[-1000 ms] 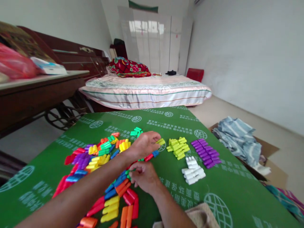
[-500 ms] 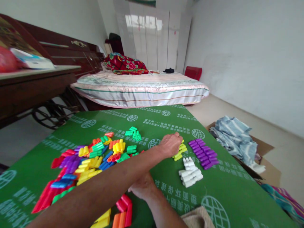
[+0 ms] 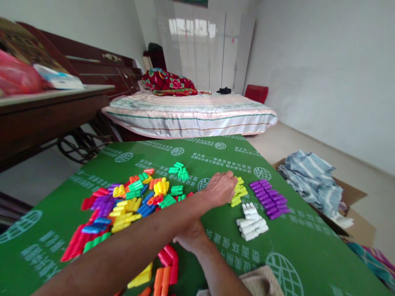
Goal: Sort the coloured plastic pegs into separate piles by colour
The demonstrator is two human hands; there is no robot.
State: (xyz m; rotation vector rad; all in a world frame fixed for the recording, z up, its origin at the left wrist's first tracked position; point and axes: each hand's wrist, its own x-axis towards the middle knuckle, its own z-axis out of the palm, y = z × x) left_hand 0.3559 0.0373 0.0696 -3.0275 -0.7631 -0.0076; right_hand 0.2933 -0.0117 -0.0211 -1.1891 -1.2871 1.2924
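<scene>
My left hand (image 3: pixel 220 189) reaches across to the right and rests, fingers curled, on the pile of lime-yellow plastic pieces (image 3: pixel 239 193); whether it holds one is hidden. My right hand (image 3: pixel 191 237) lies under my left forearm near the red and orange pieces (image 3: pixel 168 263); its fingers are covered. A mixed heap of coloured pieces (image 3: pixel 129 201) spreads over the left of the green table (image 3: pixel 216 156). Sorted groups lie at the right: purple pieces (image 3: pixel 270 198) and white pieces (image 3: pixel 252 222).
A small group of green pieces (image 3: pixel 179 170) lies farther back. A beige cloth (image 3: pixel 262 281) sits at the table's near edge. Right of the table a cardboard box holds blue striped fabric (image 3: pixel 311 176). A dark wooden table (image 3: pixel 46 111) stands left, a bed (image 3: pixel 191 115) behind.
My left hand moved right from the mixed heap to the lime-yellow pile and stayed there. My right hand became hidden under the left forearm. The camera view shifted slightly.
</scene>
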